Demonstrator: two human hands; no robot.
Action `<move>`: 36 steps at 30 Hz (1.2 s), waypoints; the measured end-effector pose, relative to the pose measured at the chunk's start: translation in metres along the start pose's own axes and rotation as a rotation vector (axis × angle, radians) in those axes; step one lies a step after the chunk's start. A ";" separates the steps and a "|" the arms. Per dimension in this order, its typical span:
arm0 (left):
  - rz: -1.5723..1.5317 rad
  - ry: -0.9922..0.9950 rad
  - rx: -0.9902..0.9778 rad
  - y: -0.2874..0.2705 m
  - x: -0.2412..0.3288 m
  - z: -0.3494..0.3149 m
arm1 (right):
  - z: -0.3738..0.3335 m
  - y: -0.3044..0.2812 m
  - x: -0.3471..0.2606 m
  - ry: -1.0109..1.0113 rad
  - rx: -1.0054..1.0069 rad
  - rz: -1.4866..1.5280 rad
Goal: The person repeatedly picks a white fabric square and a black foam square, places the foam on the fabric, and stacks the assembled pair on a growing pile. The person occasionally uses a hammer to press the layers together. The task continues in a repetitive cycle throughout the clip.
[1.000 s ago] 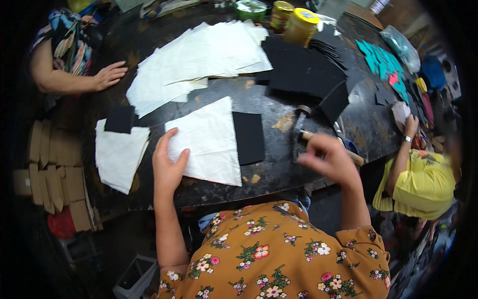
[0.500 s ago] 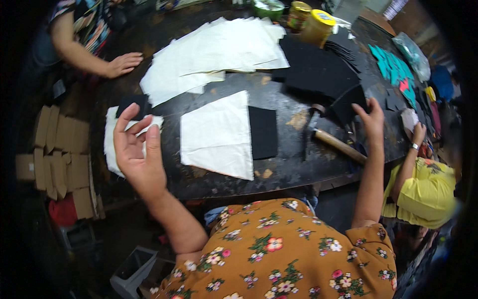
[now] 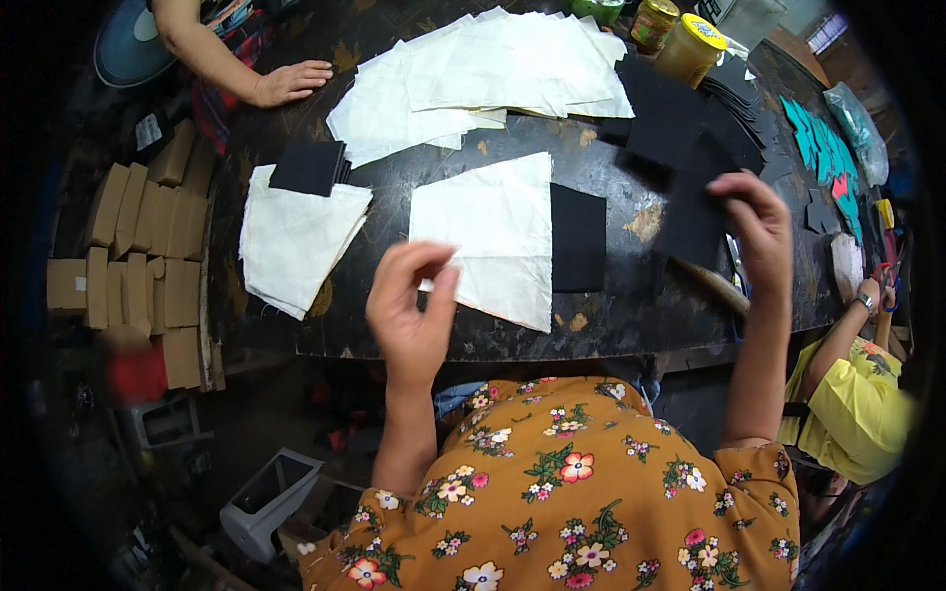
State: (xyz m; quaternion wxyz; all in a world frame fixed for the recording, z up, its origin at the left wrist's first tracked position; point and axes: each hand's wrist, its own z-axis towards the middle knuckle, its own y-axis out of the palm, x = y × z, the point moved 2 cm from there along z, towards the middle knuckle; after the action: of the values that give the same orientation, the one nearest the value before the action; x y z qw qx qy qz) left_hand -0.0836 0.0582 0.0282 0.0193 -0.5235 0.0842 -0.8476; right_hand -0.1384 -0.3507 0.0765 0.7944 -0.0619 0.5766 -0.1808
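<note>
My left hand (image 3: 409, 310) hovers over the lower left edge of a white cloth piece (image 3: 493, 217), its fingers curved and apart with nothing in them. From under that cloth's right side a black panel (image 3: 579, 236) sticks out. My right hand (image 3: 761, 227) pinches a black sheet piece (image 3: 690, 219), blurred by motion, in front of the fanned black pieces (image 3: 665, 118). The held piece hides most of a hammer, whose wooden handle (image 3: 717, 286) shows below it. At the left, a small black stack (image 3: 307, 167) lies on white cloth pieces (image 3: 296, 241).
A large fan of white cloth sheets (image 3: 493, 69) covers the table's far side, near a co-worker's hand (image 3: 293, 83). Jars (image 3: 690, 49) stand behind the black pieces. Teal cut pieces (image 3: 823, 148) and a person in yellow (image 3: 852, 394) are at the right; cardboard pieces (image 3: 148, 236) are stacked left.
My left hand has moved right, from the left cloth stack to the middle cloth. My right hand has lifted a black piece off the fan, toward the left. The view has shifted.
</note>
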 end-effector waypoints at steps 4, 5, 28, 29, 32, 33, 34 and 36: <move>0.293 0.165 -0.399 0.044 -0.005 0.036 | 0.005 0.074 0.009 0.194 -0.110 0.118; 0.298 0.104 -0.496 0.051 -0.008 0.036 | 0.005 0.085 0.010 0.228 -0.128 0.163; 0.410 0.064 -0.525 0.057 -0.031 0.016 | -0.001 0.126 -0.004 -0.090 -0.318 -0.192; 0.407 0.051 -0.530 0.057 -0.032 0.015 | -0.004 0.126 -0.006 -0.022 -0.301 -0.127; 0.392 0.020 -0.544 0.058 -0.032 0.015 | 0.002 0.124 -0.002 0.028 -0.276 -0.189; 0.378 0.011 -0.545 0.058 -0.032 0.015 | 0.005 0.125 0.005 0.120 -0.255 -0.180; 0.361 0.003 -0.545 0.057 -0.032 0.016 | 0.009 0.125 0.010 0.162 -0.249 -0.158; 0.370 0.032 -0.541 0.057 -0.032 0.015 | 0.013 0.129 0.021 0.318 -0.226 -0.043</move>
State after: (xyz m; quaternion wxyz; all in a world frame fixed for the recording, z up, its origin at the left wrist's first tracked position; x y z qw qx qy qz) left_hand -0.0588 0.0039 -0.0025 0.0316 -0.4723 0.4003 -0.7846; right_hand -0.0922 -0.2401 0.0221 0.6774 -0.1334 0.7099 -0.1393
